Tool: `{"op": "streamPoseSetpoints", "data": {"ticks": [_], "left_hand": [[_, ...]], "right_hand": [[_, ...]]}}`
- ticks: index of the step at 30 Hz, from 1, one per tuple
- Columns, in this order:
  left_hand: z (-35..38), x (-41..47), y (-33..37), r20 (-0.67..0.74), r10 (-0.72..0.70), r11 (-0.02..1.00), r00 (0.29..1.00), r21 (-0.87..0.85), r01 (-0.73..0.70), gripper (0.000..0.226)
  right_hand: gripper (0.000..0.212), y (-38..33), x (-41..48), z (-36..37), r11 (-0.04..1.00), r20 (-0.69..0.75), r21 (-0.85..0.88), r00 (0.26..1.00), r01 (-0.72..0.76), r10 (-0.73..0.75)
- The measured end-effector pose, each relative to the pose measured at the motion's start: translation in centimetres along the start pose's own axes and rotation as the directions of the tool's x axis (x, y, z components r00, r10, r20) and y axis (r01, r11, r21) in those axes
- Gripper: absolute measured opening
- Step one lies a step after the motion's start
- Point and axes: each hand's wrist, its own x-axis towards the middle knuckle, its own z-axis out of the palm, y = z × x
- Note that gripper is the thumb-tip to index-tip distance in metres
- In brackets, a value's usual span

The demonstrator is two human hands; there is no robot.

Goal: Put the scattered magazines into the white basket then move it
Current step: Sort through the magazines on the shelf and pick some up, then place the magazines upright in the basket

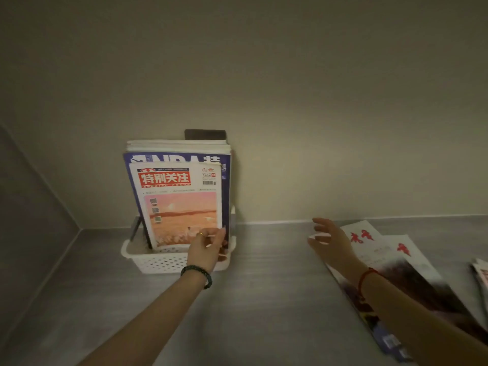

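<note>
A white perforated basket (161, 262) stands against the back wall with several magazines upright in it. In front is a white magazine with a red title and an orange picture (179, 207); behind it a blue NBA magazine (174, 157). My left hand (207, 248) pinches the front magazine's lower right corner at the basket's rim. My right hand (331, 243) hovers open, fingers spread, over the left edge of two overlapping magazines with red characters (390, 262) lying flat on the grey surface to the right.
A grey shelf surface (264, 299) runs to a beige back wall and a side wall at the left. More magazines (480, 278) lie at the far right edge. A dark object (204, 134) shows behind the basket's stack.
</note>
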Motion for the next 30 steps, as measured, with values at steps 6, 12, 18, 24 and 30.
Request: {"op": "streamPoseSetpoints", "data": {"ticks": [6,12,18,24,30], "left_hand": [[10.5,-3.8,-2.2,0.195,-0.215,0.973,0.957,-0.042,0.227,0.023],[20.0,-5.8,-6.2,0.213,-0.382,0.905,0.899,-0.11,0.41,0.034],[26.2,-6.2,-9.4,0.207,-0.391,0.886,0.897,-0.18,0.428,0.035],[27.7,-5.4,-9.3,0.183,-0.416,0.884,0.891,-0.151,0.443,0.042],[30.5,-7.7,-8.5,0.246,-0.248,0.966,0.937,-0.01,0.258,0.04]], "right_hand": [[0.055,8.1,-1.7,-9.2,0.984,0.053,0.011,0.982,-0.18,0.179],[0.065,14.5,-1.9,-15.3,0.95,0.078,-0.272,0.98,-0.154,0.182],[0.079,19.9,-2.7,-15.6,0.835,0.294,-0.544,0.914,-0.08,0.28],[0.074,21.6,-2.7,-15.5,0.751,0.304,-0.66,0.923,0.027,0.234],[0.075,21.6,-2.8,-15.8,0.714,0.307,-0.699,0.919,0.041,0.248]]}}
